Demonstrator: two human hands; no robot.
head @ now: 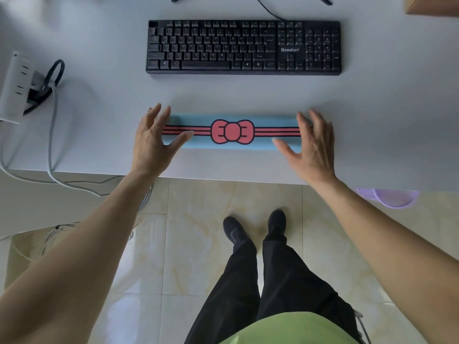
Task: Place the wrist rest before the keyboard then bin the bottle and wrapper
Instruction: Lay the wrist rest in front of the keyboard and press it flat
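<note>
A light-blue wrist rest [232,142] with a pink bow and red stripes lies on the white desk, parallel to the black keyboard [243,47] and a gap nearer to me. My left hand [154,140] is over its left end and my right hand [310,142] over its right end. Both have their fingers spread, and the thumbs lie along the rest's near side without clasping it. No bottle or wrapper is in view.
A white power strip [15,85] with a black plug and grey cables [52,135] sits at the desk's left. A purple mesh basket [397,198] pokes out below the desk's front edge at right. A wooden box corner [432,6] is far right.
</note>
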